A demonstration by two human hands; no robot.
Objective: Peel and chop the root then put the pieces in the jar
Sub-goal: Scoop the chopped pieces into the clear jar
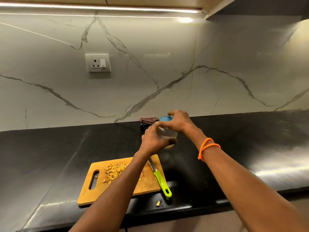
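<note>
- Gripping the small clear glass jar (168, 134), the left hand (153, 141) holds its slippery, breakable wall.
- The right hand (179, 121) grasps the blue round lid (164, 118); likely light, best held low.

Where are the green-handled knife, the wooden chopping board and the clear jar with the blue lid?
Green-handled knife (160, 180): head view, on its green handle.
Wooden chopping board (87, 195): head view, on its bare near-left corner.
Clear jar with the blue lid (168, 133): head view, on its glass side.
</note>
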